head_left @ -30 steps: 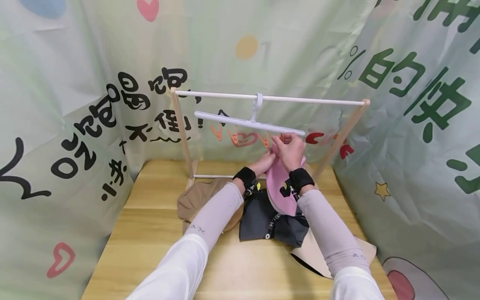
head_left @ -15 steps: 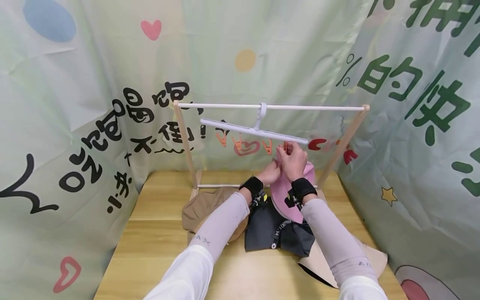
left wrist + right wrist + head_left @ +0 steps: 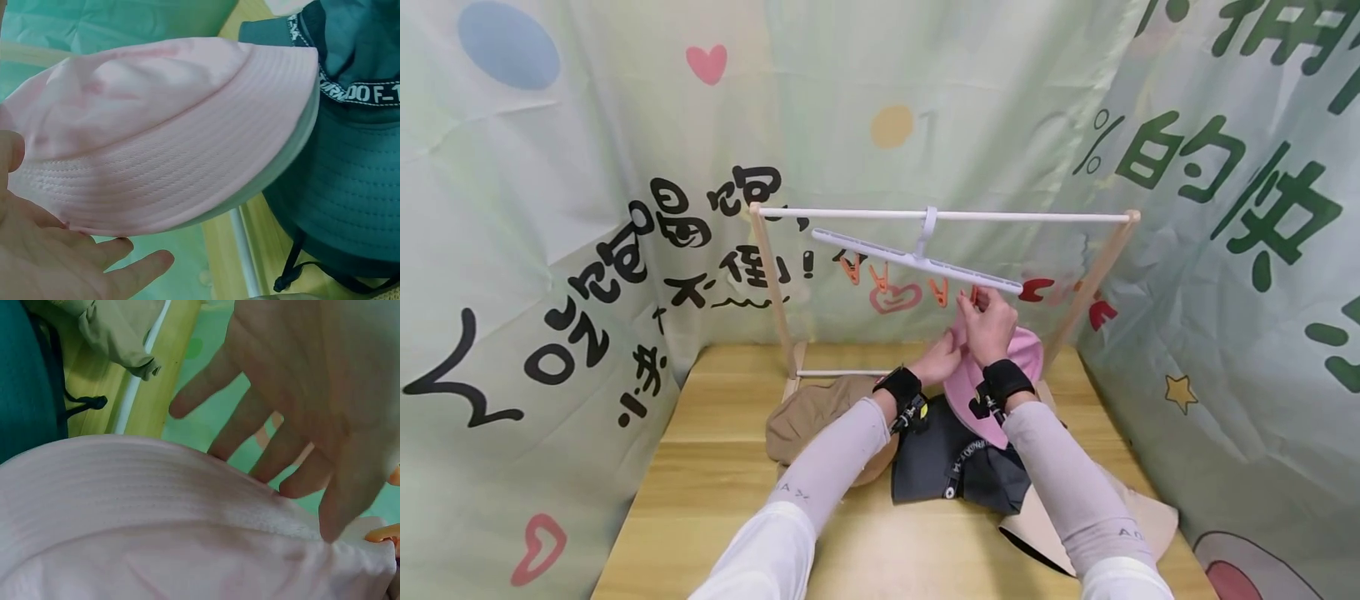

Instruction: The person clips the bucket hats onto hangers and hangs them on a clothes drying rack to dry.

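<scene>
A pink bucket hat point(image 3: 964, 387) hangs from my two hands below the right end of a white hanger point(image 3: 917, 260). My left hand point(image 3: 938, 360) pinches the hat's edge; in the left wrist view the thumb is in front and the other fingers are spread behind. My right hand point(image 3: 991, 325) is just above, its fingertips on an orange clothespin point(image 3: 975, 293) at the hat's upper edge. That clothespin point(image 3: 382, 534) shows at the right border of the right wrist view; whether it grips the cloth is unclear. Several other orange clothespins point(image 3: 938, 292) dangle from the hanger.
The hanger hooks over the white rail point(image 3: 1037, 217) of a wooden-sided rack. On the wooden table point(image 3: 700, 467) lie a brown cap point(image 3: 808, 421), a black bucket hat point(image 3: 925, 467) and a beige hat point(image 3: 1037, 521). Printed cloth walls point(image 3: 820, 108) stand on the sides and back.
The hanger's left end has risen, so it tilts more to the right. The pink hat has turned and shows more to the right of my right hand. Both hands keep their hold.
</scene>
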